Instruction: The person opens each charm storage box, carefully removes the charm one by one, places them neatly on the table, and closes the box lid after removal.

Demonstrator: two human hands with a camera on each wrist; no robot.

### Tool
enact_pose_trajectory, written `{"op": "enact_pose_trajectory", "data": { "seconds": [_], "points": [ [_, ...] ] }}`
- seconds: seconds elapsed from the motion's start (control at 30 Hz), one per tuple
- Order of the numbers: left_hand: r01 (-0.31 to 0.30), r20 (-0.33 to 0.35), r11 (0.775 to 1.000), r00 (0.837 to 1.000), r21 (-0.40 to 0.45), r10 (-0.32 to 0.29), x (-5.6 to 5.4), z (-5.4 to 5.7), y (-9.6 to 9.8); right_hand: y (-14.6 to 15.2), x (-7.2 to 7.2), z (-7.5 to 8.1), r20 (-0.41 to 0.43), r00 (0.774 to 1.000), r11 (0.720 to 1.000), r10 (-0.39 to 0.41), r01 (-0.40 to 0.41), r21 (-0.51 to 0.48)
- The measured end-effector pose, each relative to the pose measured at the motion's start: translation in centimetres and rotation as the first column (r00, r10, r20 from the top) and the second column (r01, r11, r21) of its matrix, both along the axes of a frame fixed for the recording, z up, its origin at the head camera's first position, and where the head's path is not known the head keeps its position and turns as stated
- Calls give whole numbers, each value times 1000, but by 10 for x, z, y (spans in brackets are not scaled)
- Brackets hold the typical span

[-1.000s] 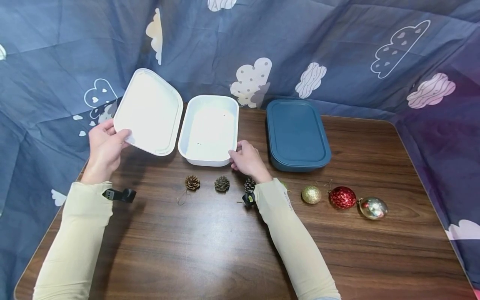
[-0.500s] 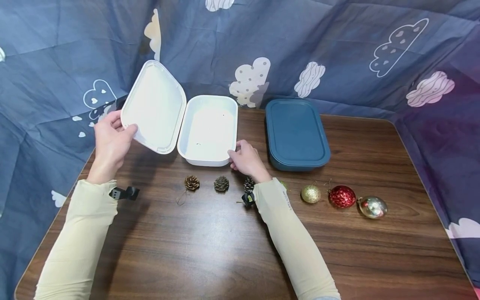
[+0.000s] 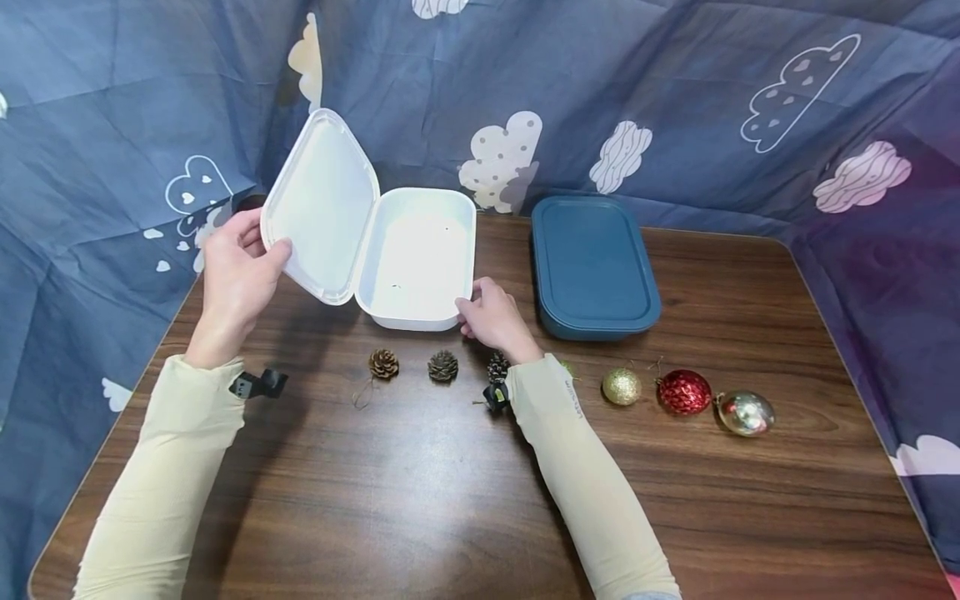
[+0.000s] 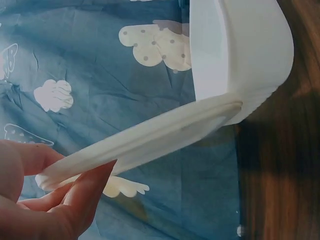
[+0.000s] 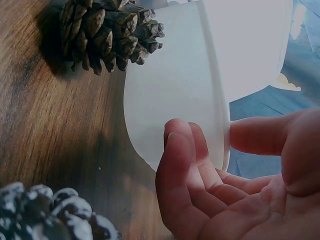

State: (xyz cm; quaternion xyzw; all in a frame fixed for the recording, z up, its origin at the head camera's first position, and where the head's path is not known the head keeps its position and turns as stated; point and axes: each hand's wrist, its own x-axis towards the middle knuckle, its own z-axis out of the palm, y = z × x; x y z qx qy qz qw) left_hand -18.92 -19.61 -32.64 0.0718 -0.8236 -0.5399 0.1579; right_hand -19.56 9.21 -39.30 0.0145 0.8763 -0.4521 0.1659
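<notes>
A white lid [image 3: 322, 208] stands tilted up at the left side of a white rectangular box [image 3: 420, 258], its lower right edge against the box rim. My left hand [image 3: 242, 271] pinches the lid's left edge between thumb and fingers; in the left wrist view the lid [image 4: 145, 137] appears edge-on. At the box's near right corner my right hand [image 3: 495, 319] grips the wall, thumb at the rim and fingers outside, as the right wrist view shows on the box [image 5: 175, 75]. Only small dark specks show inside the box.
In front of the box lie a brown pine cone [image 3: 384, 364], a darker pine cone [image 3: 443, 367] and a white-tipped one [image 3: 498, 368], partly hidden. A lidded blue box [image 3: 596, 267] stands right, with gold [image 3: 622, 387], red [image 3: 684, 392] and silvery [image 3: 746, 414] ornaments nearer.
My left hand has moved right and slightly up, tilting the lid more upright and bringing it closer over the box's left side. My right hand and the box have stayed in place.
</notes>
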Motion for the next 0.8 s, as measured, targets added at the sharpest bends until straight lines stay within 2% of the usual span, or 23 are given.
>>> {"op": "enact_pose_trajectory", "data": {
  "seconds": [0.17,0.3,0.57,0.8],
  "points": [
    [34,-67,999,997,25,-33,-2,2,8,0,-1,-1,-1,1000,1000,2,-2,-2],
    [50,-94,998,994,26,-48,-2,4,14,1,-1,0,1,1000,1000,5,-5,-4],
    [73,-120,988,989,-133,-89,3,7,26,0,-2,-1,-9,1000,1000,4,-4,-1],
    [76,-142,978,984,-193,-105,6,4,36,-1,-3,-1,-14,1000,1000,1,-1,-14]
  ]
}}
